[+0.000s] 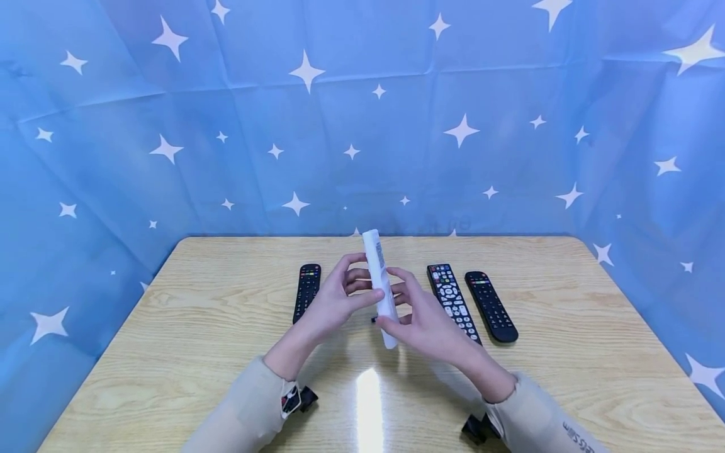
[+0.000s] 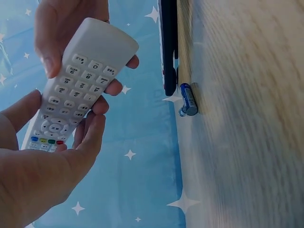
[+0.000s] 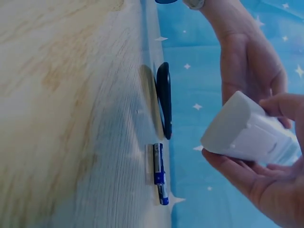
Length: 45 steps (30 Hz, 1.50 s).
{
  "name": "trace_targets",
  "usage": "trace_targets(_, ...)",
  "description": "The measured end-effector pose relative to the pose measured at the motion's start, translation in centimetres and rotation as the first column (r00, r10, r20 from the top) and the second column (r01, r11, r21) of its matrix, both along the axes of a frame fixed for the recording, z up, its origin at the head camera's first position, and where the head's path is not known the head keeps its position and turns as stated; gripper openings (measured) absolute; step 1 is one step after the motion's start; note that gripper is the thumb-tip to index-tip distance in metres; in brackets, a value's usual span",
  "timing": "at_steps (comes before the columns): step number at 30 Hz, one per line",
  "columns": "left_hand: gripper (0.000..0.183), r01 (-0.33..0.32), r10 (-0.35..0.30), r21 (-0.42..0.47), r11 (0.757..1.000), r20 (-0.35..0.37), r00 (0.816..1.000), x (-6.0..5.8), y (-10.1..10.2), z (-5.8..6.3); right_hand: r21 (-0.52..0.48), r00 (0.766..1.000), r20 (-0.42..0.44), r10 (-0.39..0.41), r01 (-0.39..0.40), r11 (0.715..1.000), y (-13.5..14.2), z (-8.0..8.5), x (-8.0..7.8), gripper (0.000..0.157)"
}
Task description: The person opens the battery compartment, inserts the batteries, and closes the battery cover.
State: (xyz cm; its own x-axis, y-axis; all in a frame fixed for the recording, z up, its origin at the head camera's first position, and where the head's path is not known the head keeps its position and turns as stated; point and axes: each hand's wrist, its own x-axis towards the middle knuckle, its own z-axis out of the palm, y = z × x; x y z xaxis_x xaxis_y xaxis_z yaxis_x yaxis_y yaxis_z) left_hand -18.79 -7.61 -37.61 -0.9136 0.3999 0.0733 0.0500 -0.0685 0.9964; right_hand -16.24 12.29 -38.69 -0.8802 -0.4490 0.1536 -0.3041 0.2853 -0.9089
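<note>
A white remote control (image 1: 378, 274) is held up over the table between both hands, tilted and seen edge-on in the head view. My left hand (image 1: 338, 297) grips its far part, thumb on one side and fingers on the other. Nearer me, my right hand (image 1: 421, 319) pinches the other end. In the left wrist view the remote's button face (image 2: 78, 88) shows, with colored keys by the left hand. Its plain back (image 3: 259, 137) faces the right wrist camera. Blue batteries (image 3: 159, 166) lie on the table beneath, mostly hidden by the hands in the head view.
To the left on the wooden table (image 1: 187, 327) lies a black remote (image 1: 307, 288), partly behind the left arm. At the right are a black remote with large white buttons (image 1: 450, 296) and another black remote (image 1: 491, 308). A blue star-patterned curtain (image 1: 362, 126) hangs behind the table.
</note>
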Motion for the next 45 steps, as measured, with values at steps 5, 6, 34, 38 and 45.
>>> trace_targets(5,0.063,-0.039,0.039,-0.005,0.999,0.01,0.999,-0.1,0.2,-0.1,-0.004,0.999,-0.007,0.037,-0.037,0.999,0.1,0.1,-0.1,0.071)
trace_targets(6,0.063,-0.051,0.051,-0.011,0.999,0.01,0.999,-0.1,0.2,-0.1,0.004,0.999,-0.015,0.049,-0.049,0.999,0.2,0.2,-0.1,0.07)
trace_targets(34,0.078,-0.29,0.276,-0.642,0.709,-0.125,0.953,-2.4,-1.1,-0.5,0.392,0.98,-0.191,0.056,0.024,0.919,1.8,1.3,-0.8,0.044)
trace_targets(38,0.08,-0.255,0.264,-0.725,0.639,-0.105,0.959,-2.9,-1.0,-0.7,0.43,0.975,-0.216,0.05,0.049,0.901,2.0,1.3,-0.6,0.039)
trace_targets(45,0.079,-0.222,0.23,-0.819,0.529,-0.113,0.967,-3.7,-1.0,-1.0,0.449,0.966,-0.245,0.076,0.044,0.892,2.1,1.3,-0.4,0.033)
